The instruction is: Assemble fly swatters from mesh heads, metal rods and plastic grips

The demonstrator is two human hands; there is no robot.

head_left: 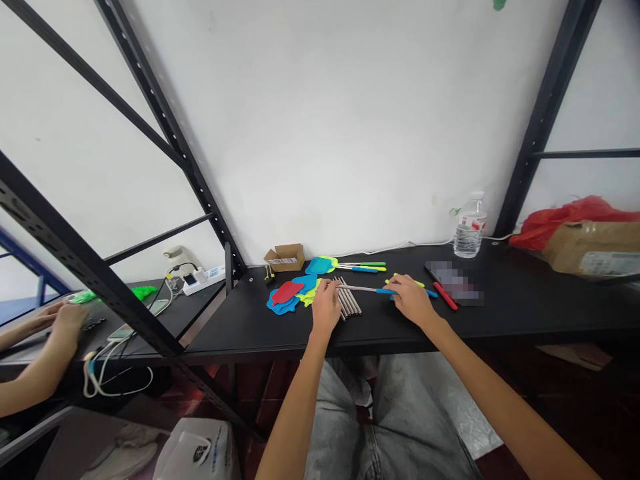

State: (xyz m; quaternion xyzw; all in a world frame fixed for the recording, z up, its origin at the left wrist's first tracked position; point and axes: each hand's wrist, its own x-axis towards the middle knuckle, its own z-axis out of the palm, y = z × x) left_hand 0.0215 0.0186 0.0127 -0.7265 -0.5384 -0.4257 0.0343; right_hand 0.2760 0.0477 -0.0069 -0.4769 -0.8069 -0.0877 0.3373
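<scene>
My left hand [326, 308] is closed on the silver end of a thin metal rod [357, 289]. A blue handle [385, 291] sits on the rod's other end, and my right hand [414, 301] pinches it. Beneath the rod, beside my left hand, lies a row of several metal tubes [351, 301]. Left of that hand are loose fly swatter heads: a red one [287, 292] on top of blue ones [281, 307], with yellow-green ones [307, 298] alongside. Around my right hand lie loose handles, among them a blue one [431, 293] and a red one [446, 297].
Behind the heads lie whole fly swatters [319, 266] and an opened cardboard box [286, 257]. A water bottle [469, 227] stands at the back right, near a larger carton [593, 248]. Black shelf posts [185, 160] flank the bench. Another person's hands [67, 320] work at far left.
</scene>
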